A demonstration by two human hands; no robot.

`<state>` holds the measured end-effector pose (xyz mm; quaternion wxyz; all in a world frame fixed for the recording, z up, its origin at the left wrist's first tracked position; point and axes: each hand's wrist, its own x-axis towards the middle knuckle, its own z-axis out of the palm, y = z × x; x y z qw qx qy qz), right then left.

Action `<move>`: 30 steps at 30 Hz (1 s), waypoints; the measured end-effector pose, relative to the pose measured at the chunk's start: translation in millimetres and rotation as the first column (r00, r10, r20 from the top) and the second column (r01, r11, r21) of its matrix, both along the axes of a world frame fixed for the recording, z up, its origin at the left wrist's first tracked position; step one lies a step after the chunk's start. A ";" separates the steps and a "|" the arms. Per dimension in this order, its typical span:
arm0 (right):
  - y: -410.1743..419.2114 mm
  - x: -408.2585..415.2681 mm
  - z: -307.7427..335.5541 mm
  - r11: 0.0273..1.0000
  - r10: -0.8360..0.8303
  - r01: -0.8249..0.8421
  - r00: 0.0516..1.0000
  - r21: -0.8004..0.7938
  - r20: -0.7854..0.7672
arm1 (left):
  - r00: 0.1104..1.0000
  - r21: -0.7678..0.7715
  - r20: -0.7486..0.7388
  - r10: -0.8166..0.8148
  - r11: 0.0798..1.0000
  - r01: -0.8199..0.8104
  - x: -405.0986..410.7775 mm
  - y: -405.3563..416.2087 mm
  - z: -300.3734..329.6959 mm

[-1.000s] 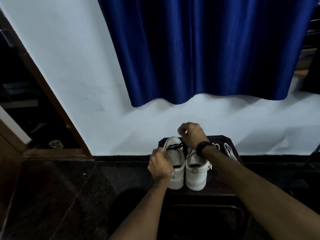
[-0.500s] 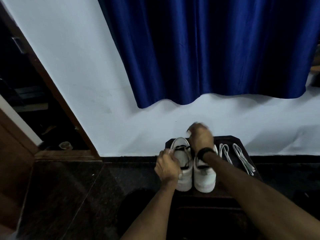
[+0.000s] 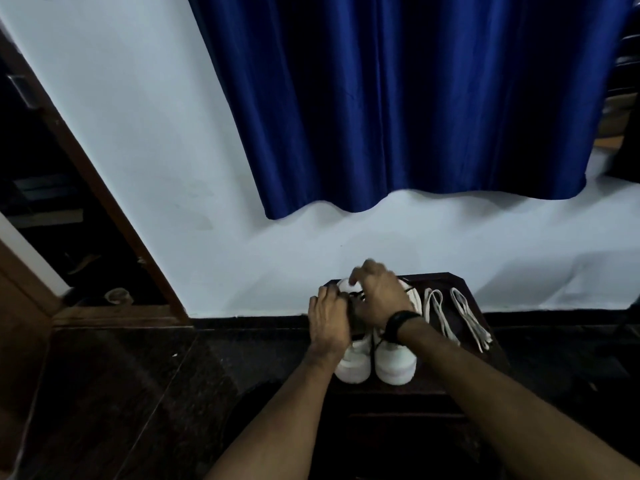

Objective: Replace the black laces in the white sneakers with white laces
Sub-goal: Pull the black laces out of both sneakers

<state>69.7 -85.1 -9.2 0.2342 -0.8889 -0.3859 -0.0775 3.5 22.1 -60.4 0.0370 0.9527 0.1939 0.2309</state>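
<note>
Fingers of the left hand curl over the tongue area of the left sneaker, evidently to steady it, though whether they pinch any lace cannot be told. The right hand reaches across the same shoe with fingers bent at the black lace; motion blur hides whether they actually grip it. Judged from this posture, unlacing of the first shoe is in hand and the job is at an early stage.

Ordered by size: a blue curtain hangs against the white wall behind. The dark surface carries both sneakers side by side, heels toward the person, touching or nearly so. The right sneaker sits partly under the right wrist, which wears a black band. Two white laces, folded into long loops, lie just beside the right sneaker, apart from each other, presumably staged for threading.

Both sneakers appear plain white with thick soles; a dark strand runs down between them.
</note>
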 end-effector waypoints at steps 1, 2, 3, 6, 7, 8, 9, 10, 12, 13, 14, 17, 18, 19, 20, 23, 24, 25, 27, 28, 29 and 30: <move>0.6 -5.0 -3.7 0.996 0.011 -0.009 1.000 -0.092 0.018 | 0.999 0.005 -0.030 -0.026 1.000 0.026 3.6 1.6 0.8; 0.4 -8.5 -7.2 0.986 -0.004 0.005 1.000 -0.169 0.007 | 0.997 0.018 -0.056 -0.052 0.998 0.053 6.1 3.5 0.8; -0.6 -10.0 -10.5 0.977 -0.034 0.030 0.999 -0.209 -0.019 | 0.994 0.042 -0.074 -0.078 0.996 0.081 8.3 4.8 1.1; -2.3 -9.3 -22.7 0.976 -0.120 0.108 0.992 -0.190 -0.049 | 0.992 0.112 -0.062 -0.110 0.987 0.117 12.1 7.1 4.9; -1.1 -9.1 -24.7 0.973 -0.135 0.120 0.989 -0.198 -0.065 | 0.993 0.116 -0.053 -0.110 0.987 0.116 12.8 7.7 6.2; 0.8 -7.6 -25.8 0.971 -0.147 0.123 0.984 -0.207 -0.101 | 0.993 0.115 -0.052 -0.110 0.987 0.115 13.7 7.6 7.1; 2.5 -5.5 -26.7 0.971 -0.156 0.124 0.976 -0.204 -0.150 | 0.993 0.117 -0.050 -0.111 0.986 0.116 14.6 7.9 7.3; 2.8 -4.0 -26.3 0.974 -0.160 0.121 0.965 -0.192 -0.205 | 0.992 0.122 -0.043 -0.119 0.985 0.124 14.9 8.1 6.7; 1.0 -3.5 -23.6 0.979 -0.176 0.139 0.944 -0.150 -0.279 | 0.987 0.132 -0.025 -0.161 0.978 0.163 17.4 10.6 2.2; -0.5 -2.5 -23.7 0.981 -0.184 0.154 0.930 -0.117 -0.318 | 0.981 0.119 -0.034 -0.189 0.974 0.191 18.3 12.0 0.8; -2.8 -3.2 -23.0 0.984 -0.180 0.167 0.912 -0.067 -0.368 | 0.976 0.092 -0.044 -0.211 0.972 0.215 18.7 13.4 0.5; -7.8 -5.7 -20.9 0.979 -0.127 0.189 0.864 0.080 -0.486 | 0.978 0.037 -0.058 -0.202 0.978 0.204 19.0 17.7 1.1; -8.7 -5.9 -19.9 0.975 -0.122 0.199 0.855 0.101 -0.504 | 0.980 0.046 -0.079 -0.182 0.982 0.185 18.9 16.5 2.9; -9.1 -5.7 -20.3 0.972 -0.131 0.211 0.850 0.102 -0.511 | 0.981 0.051 -0.101 -0.166 0.984 0.172 19.3 14.8 5.2; -9.2 -5.5 -19.6 0.972 -0.148 0.220 0.850 0.085 -0.505 | 0.981 0.050 -0.117 -0.155 0.986 0.161 20.4 12.8 8.4; -8.4 -6.9 -19.3 0.976 -0.176 0.216 0.866 0.033 -0.467 | 0.977 0.000 -0.177 -0.118 0.993 0.120 28.4 15.0 18.1; -8.4 -7.4 -19.5 0.977 -0.175 0.213 0.873 0.033 -0.456 | 0.977 -0.034 -0.182 -0.111 0.994 0.106 31.5 16.7 19.4; -8.8 -7.7 -19.8 0.978 -0.177 0.209 0.879 0.024 -0.442 | 0.980 -0.114 -0.167 -0.104 0.990 0.086 34.4 18.8 18.2; -8.4 -7.8 -20.8 0.981 -0.184 0.193 0.894 -0.019 -0.409 | 0.998 -0.434 -0.017 -0.056 0.900 0.044 40.2 21.5 17.5; -7.7 -7.8 -22.4 0.982 -0.185 0.188 0.900 -0.030 -0.395 | 0.997 -0.590 0.082 0.007 0.806 0.043 42.0 21.0 20.7; -6.8 -7.3 -24.6 0.982 -0.184 0.189 0.903 -0.025 -0.387 | 0.983 -0.696 0.175 0.054 0.713 0.085 43.6 20.5 26.3; -6.1 -6.7 -26.8 0.981 -0.181 0.193 0.906 -0.009 -0.383 | 0.969 -0.762 0.240 0.053 0.629 0.154 45.8 20.5 31.1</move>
